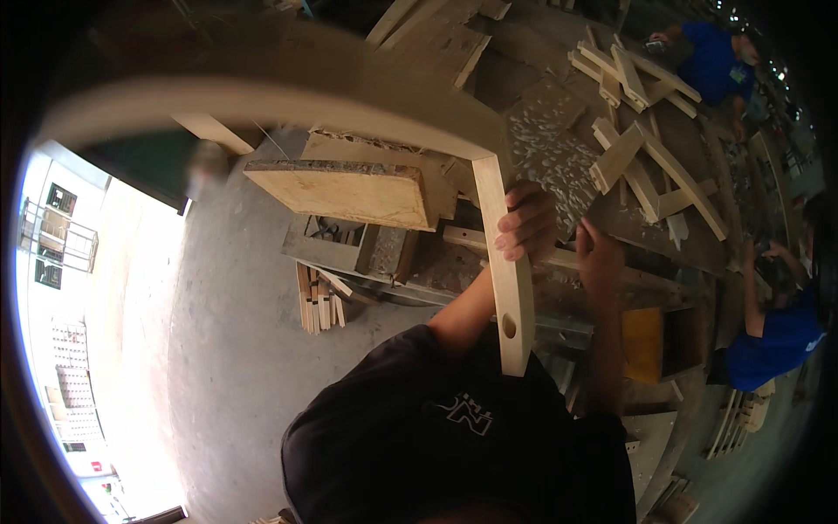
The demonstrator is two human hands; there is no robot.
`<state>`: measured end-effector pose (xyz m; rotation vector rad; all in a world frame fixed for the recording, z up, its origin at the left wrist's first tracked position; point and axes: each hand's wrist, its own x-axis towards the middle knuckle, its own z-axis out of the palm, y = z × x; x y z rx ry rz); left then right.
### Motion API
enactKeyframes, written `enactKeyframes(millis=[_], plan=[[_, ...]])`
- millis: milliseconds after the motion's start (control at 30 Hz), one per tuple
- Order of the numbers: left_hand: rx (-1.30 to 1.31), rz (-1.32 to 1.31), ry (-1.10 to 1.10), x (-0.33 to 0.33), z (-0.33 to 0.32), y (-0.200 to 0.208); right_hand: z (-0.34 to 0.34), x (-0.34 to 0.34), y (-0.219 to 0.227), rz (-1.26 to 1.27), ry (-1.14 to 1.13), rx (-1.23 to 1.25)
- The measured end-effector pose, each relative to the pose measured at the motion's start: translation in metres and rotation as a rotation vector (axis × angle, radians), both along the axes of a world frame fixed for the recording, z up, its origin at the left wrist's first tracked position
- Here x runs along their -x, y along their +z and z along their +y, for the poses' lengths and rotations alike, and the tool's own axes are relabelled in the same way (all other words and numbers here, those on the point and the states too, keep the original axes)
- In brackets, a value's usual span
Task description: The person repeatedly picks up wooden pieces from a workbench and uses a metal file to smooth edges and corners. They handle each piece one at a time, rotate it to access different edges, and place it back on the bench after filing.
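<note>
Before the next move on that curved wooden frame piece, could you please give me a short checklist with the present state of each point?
1. Left hand gripping the wooden frame piece: ok, fingers wrapped round the upright.
2. Right hand on the piece: cannot tell; it sits just beside it, contact unclear.
3. Drilled hole near the lower end unobstructed: ok.
4. Workbench free of debris: not ok, covered in shavings and offcuts.
5. Co-worker in blue away from the piece: ok, off at the right edge.
</note>
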<state>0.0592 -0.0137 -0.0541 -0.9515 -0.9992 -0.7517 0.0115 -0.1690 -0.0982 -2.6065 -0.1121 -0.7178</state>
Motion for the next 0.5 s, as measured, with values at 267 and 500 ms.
enactKeyframes(millis=[267,500], plan=[[-0.758,0.512,0.657,-0.004,0.035,-0.01,-0.005,0.023,-0.021,0.053,0.066,0.316],[-1.067,0.518,0.882,-0.002,0.033,0.004,-0.031,0.038,-0.031,0.158,0.102,0.44]])
